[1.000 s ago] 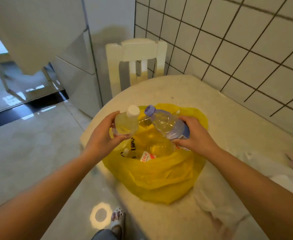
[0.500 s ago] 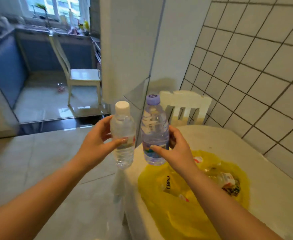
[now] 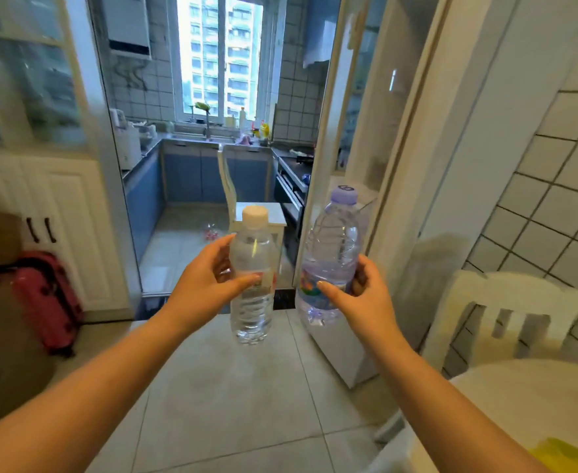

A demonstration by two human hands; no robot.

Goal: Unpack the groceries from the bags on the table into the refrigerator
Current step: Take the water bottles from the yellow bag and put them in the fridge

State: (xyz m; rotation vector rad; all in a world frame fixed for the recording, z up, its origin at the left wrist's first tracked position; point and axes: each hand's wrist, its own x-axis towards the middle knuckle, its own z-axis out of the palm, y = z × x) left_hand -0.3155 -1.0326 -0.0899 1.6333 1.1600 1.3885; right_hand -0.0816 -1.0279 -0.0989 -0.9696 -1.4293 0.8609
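Note:
My left hand [image 3: 209, 279] grips a clear water bottle with a white cap [image 3: 252, 285] upright at chest height. To its right, my right hand [image 3: 362, 295] grips a second water bottle with a purple cap [image 3: 332, 254], also upright. Both bottles are held out over the tiled floor. Just right of the purple-capped bottle stands the white refrigerator [image 3: 427, 186], its doors closed. A corner of the yellow bag [image 3: 567, 455] shows on the table [image 3: 506, 401] at the bottom right.
A white chair [image 3: 506, 312] stands by the tiled wall behind the table. On the left are a cardboard box [image 3: 4, 353], a red suitcase [image 3: 46, 302] and white cabinets. Ahead, a doorway opens into the kitchen, where another chair [image 3: 246, 206] stands.
The view has swung up and left, away from the table and yellow bag toward the kitchen doorway. Both hands lifted the bottles out of the bag and now hold them upright.

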